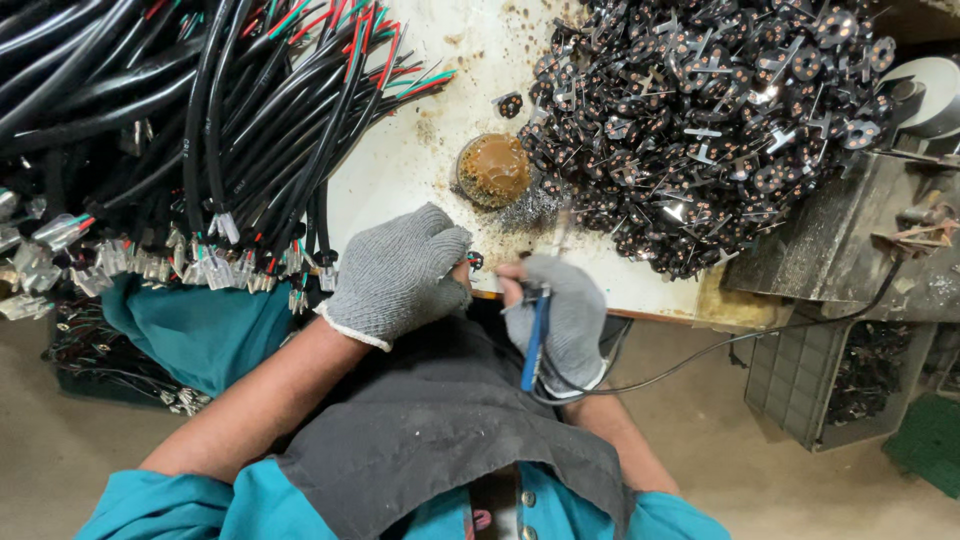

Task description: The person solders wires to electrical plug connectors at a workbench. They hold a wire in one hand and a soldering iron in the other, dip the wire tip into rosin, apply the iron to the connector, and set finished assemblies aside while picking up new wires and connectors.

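My left hand (398, 272), in a grey knit glove, is closed at the front edge of the white bench (470, 60). It pinches a small black round part (475, 260) at its fingertips. My right hand (561, 310), also gloved, grips a blue-handled soldering iron (534, 335); the iron's thin tip (558, 232) points up toward the bench. The two hands are almost touching. A black cord (720, 345) runs from the iron off to the right.
A large heap of small black parts with metal pins (700, 110) covers the bench's right side. A round tin of brown paste (492, 168) sits just beyond my hands. Bundles of black cables (170, 120) with coloured wires lie left. A grey metal box (830, 240) stands right.
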Demonstrator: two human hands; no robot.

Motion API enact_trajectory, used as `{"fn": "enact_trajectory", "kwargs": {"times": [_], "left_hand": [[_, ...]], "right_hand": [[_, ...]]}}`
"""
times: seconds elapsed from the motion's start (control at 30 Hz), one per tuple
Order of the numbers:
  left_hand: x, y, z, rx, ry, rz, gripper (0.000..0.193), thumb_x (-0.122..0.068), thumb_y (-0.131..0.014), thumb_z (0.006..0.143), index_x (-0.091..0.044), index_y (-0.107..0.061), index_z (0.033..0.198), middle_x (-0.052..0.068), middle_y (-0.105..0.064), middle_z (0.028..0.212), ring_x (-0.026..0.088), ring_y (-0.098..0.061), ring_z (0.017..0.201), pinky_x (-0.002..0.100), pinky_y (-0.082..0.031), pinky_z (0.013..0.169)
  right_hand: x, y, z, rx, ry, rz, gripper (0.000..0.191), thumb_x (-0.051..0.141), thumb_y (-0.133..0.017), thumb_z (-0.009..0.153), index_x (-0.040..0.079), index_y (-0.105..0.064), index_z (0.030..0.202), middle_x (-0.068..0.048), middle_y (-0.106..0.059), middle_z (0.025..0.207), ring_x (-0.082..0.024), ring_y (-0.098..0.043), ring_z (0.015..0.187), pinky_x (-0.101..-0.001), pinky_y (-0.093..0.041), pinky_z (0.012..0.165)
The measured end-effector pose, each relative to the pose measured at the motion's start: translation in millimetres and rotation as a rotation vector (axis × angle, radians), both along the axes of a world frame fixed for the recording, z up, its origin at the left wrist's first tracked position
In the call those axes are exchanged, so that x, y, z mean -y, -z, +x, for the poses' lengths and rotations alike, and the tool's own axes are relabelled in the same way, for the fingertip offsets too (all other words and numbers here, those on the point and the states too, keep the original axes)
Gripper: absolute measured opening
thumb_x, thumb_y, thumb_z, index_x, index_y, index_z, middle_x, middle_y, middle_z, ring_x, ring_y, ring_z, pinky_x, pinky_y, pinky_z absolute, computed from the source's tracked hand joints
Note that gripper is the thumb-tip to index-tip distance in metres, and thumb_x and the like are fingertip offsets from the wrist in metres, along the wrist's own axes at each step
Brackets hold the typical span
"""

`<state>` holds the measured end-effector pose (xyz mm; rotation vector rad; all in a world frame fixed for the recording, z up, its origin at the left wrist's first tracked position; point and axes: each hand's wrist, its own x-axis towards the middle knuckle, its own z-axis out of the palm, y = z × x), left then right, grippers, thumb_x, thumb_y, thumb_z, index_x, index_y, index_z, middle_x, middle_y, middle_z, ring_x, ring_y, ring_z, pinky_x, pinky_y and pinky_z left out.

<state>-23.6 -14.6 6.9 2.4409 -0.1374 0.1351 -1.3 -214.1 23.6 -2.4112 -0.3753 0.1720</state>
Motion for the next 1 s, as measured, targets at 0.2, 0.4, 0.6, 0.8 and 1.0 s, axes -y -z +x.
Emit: {"fn": "enact_trajectory", "kwargs": {"times": [0.2, 0.4, 0.6, 0.8, 1.0], "left_hand": [[1, -2, -1, 0.026, -0.022, -0.012, 0.011, -0.020, -0.073, 0.078, -0.012, -0.065, 0.079, 0.010, -0.062, 0.082, 0.033, -0.065, 0.070, 0.046, -0.051, 0.058], [0, -1, -1, -0.011, 0.003, 0.003, 0.012, -0.022, -0.072, 0.076, -0.012, -0.066, 0.078, 0.010, -0.061, 0.079, 0.033, -0.064, 0.068, 0.047, -0.050, 0.057], [1, -2, 0, 0.004, -0.005, 0.012, 0.010, -0.022, -0.070, 0.077, -0.012, -0.066, 0.080, 0.010, -0.061, 0.081, 0.033, -0.064, 0.070, 0.047, -0.050, 0.058], [-6, -16, -15, 0.100, -0.014, -0.171, 0.044, -0.016, -0.076, 0.070, -0.008, -0.066, 0.112, 0.016, -0.069, 0.109, 0.035, -0.069, 0.096, 0.041, -0.056, 0.075], [-35, -30, -79, -0.181, -0.091, -0.272, 0.048, -0.012, -0.080, 0.075, -0.005, -0.066, 0.120, 0.013, -0.068, 0.097, 0.034, -0.067, 0.089, 0.041, -0.055, 0.072]], "right_hand": [[-12, 1, 20, 0.238, -0.077, -0.012, 0.024, 0.016, -0.082, 0.084, 0.006, -0.067, 0.100, -0.008, -0.072, 0.086, -0.032, -0.067, 0.080, -0.0432, -0.051, 0.073], [-8, -3, 21, 0.235, -0.110, -0.179, 0.024, 0.020, -0.085, 0.079, 0.014, -0.074, 0.100, -0.011, -0.068, 0.086, -0.035, -0.062, 0.081, -0.0454, -0.050, 0.072], [9, 0, 17, 0.462, -0.479, -0.189, 0.016, 0.008, -0.078, 0.085, 0.014, -0.073, 0.100, -0.014, -0.069, 0.095, -0.032, -0.063, 0.087, -0.0439, -0.051, 0.073], [17, 2, 20, 0.472, -0.456, -0.036, 0.021, 0.004, -0.082, 0.073, 0.015, -0.072, 0.089, -0.005, -0.070, 0.089, -0.028, -0.065, 0.081, -0.0447, -0.050, 0.067], [-1, 15, 12, 0.296, -0.106, 0.275, 0.022, -0.001, -0.083, 0.082, 0.010, -0.068, 0.093, -0.014, -0.069, 0.099, -0.029, -0.068, 0.091, -0.0365, -0.057, 0.080]]}}
